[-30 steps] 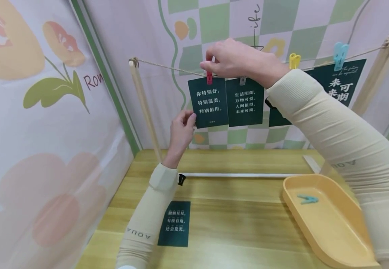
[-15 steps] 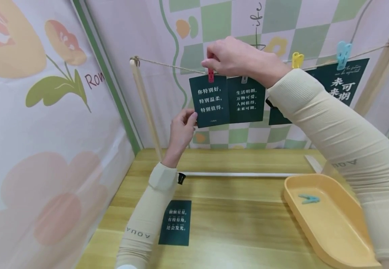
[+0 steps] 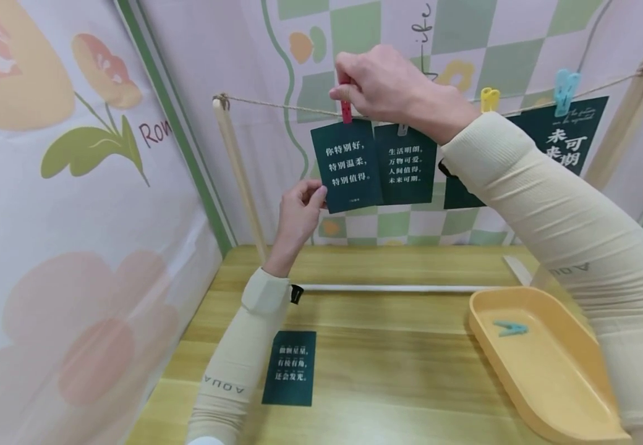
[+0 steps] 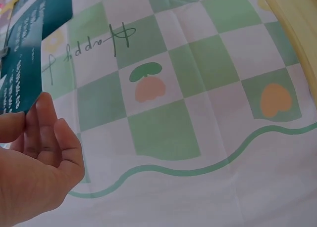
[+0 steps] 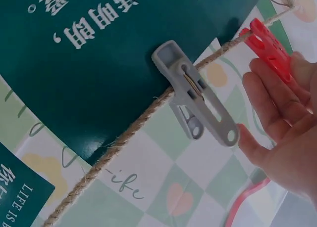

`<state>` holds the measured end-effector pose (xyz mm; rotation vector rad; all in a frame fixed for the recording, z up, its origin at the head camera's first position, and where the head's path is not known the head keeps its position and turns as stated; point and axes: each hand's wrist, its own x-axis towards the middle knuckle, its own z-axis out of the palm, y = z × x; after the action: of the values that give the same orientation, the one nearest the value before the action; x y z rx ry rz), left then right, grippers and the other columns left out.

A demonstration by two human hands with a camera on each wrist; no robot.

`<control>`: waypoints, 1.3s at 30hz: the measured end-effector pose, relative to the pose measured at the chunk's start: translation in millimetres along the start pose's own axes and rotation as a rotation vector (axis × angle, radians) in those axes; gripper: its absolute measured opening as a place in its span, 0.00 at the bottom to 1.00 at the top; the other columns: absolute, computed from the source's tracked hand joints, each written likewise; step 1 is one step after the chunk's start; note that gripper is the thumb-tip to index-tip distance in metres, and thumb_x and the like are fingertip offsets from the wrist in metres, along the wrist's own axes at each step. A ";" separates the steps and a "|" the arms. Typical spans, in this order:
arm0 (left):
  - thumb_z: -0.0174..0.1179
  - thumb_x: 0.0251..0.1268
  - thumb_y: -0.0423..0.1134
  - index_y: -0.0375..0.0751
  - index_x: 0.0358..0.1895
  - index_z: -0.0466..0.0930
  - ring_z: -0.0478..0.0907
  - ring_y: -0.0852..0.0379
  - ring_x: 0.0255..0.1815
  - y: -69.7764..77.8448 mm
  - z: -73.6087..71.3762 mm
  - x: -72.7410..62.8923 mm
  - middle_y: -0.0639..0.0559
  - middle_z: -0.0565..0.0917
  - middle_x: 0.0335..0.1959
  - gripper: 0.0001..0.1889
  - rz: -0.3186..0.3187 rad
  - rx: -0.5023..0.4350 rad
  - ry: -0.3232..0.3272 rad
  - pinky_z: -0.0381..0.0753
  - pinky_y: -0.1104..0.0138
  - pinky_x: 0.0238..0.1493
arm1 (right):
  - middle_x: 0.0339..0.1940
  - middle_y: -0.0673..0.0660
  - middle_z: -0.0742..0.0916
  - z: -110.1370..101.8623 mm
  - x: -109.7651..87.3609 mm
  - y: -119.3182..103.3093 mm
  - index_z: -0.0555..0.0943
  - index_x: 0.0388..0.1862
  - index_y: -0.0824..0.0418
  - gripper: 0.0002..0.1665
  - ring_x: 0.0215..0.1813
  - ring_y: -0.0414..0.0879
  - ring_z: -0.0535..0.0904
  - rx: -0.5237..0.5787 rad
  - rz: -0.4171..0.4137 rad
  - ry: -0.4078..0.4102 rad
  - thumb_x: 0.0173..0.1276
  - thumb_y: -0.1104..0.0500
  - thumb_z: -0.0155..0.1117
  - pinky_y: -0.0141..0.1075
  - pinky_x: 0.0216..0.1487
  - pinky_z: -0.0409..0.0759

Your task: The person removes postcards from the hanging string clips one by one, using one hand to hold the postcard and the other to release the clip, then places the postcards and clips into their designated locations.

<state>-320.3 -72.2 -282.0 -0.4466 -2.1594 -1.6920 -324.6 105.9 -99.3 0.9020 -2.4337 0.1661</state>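
My left hand [image 3: 299,210] pinches the lower left edge of a dark green card with white writing [image 3: 348,164]; the left wrist view shows thumb and fingers on that edge. Above, my right hand [image 3: 391,83] grips a red clothespin [image 3: 346,111] at the card's top edge. In the right wrist view, the red clothespin's tip [image 5: 255,31] is at the twine [image 5: 131,130]. Beside it, a grey clothespin [image 5: 195,96] clips a second green card [image 3: 404,164] to the twine. The first card slightly overlaps that one.
A yellow clothespin [image 3: 489,99] and a blue clothespin [image 3: 566,93] sit farther right on the line, with more cards. Wooden posts [image 3: 238,167] hold the twine. Another card [image 3: 290,369] lies on the table. An orange tray [image 3: 555,377] contains a teal clothespin [image 3: 510,327].
My right hand and the red clothespin have risen a little. The first card's top edge has shifted up and it tilts slightly more, while my left hand keeps its pinch.
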 end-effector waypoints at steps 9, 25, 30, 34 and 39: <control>0.56 0.72 0.34 0.33 0.44 0.82 0.83 0.50 0.32 -2.5 -10.8 -2.7 0.40 0.84 0.34 0.08 0.036 0.030 -0.021 0.84 0.69 0.37 | 0.41 0.62 0.84 -6.0 -4.2 -0.1 0.75 0.53 0.64 0.25 0.35 0.50 0.75 0.071 0.110 0.058 0.77 0.44 0.49 0.36 0.37 0.73; 0.57 0.71 0.34 0.32 0.43 0.79 0.84 0.45 0.33 1.6 -39.2 -22.4 0.39 0.84 0.34 0.07 -0.023 0.054 -0.140 0.83 0.71 0.35 | 0.41 0.61 0.85 -17.1 -41.5 13.8 0.77 0.53 0.64 0.26 0.35 0.50 0.76 0.042 0.094 0.120 0.74 0.43 0.53 0.36 0.43 0.80; 0.58 0.71 0.36 0.34 0.42 0.81 0.86 0.48 0.34 -1.4 -47.9 -29.7 0.40 0.85 0.34 0.08 -0.050 0.061 -0.185 0.85 0.68 0.37 | 0.39 0.62 0.86 -16.3 -57.6 18.1 0.78 0.52 0.64 0.23 0.33 0.50 0.77 0.025 0.067 0.118 0.74 0.45 0.56 0.33 0.41 0.78; 0.59 0.71 0.38 0.34 0.41 0.82 0.87 0.52 0.33 -4.7 -53.8 -36.6 0.39 0.87 0.34 0.09 -0.061 0.068 -0.231 0.86 0.59 0.46 | 0.36 0.62 0.86 -15.2 -70.9 22.1 0.78 0.50 0.64 0.21 0.32 0.50 0.77 -0.007 0.052 0.107 0.73 0.47 0.59 0.29 0.36 0.73; 0.58 0.71 0.39 0.35 0.40 0.83 0.87 0.57 0.31 -9.7 -58.9 -44.6 0.41 0.88 0.33 0.10 -0.074 0.092 -0.246 0.85 0.58 0.49 | 0.30 0.60 0.85 -11.6 -89.2 26.3 0.79 0.45 0.64 0.17 0.28 0.48 0.76 -0.059 -0.002 0.086 0.70 0.50 0.64 0.31 0.30 0.73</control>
<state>-280.2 -133.0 -298.1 -0.5825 -2.4451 -1.6410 -279.7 180.4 -134.3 0.8543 -2.3461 0.1284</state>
